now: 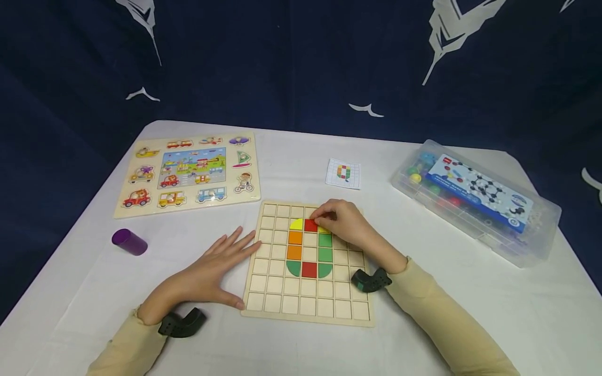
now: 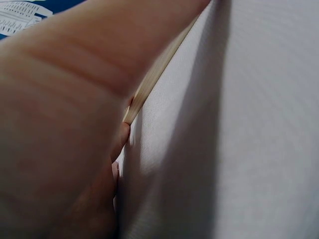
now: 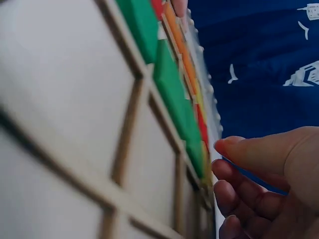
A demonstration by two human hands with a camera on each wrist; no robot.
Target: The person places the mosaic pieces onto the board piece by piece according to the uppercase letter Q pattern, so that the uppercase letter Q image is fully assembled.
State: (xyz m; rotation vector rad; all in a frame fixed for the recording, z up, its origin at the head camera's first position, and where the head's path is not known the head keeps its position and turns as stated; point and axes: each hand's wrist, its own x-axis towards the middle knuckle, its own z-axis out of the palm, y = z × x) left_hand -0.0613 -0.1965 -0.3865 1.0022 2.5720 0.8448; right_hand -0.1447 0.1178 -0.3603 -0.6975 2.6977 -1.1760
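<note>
A wooden grid board (image 1: 305, 317) lies flat on the white table. Colored tiles form a ring in its cells: a yellow quarter-round tile (image 1: 297, 224), orange squares (image 1: 294, 253), green squares (image 1: 325, 255), green rounded corner tiles and a lower red square (image 1: 309, 270). My right hand (image 1: 345, 224) is at the top of the ring, its bent fingertips over the upper red square (image 1: 310, 225), partly covering a yellow tile. Nothing shows between thumb and fingers in the right wrist view. My left hand (image 1: 211, 271) spreads along the board's left edge, fingertips and thumb touching it.
Behind the board lies a small pattern card (image 1: 343, 174). A vehicle peg puzzle (image 1: 188, 209) is at the back left, with a purple cylinder (image 1: 130, 242) in front of it. At the right stands a clear plastic case (image 1: 479, 203) with a blue label.
</note>
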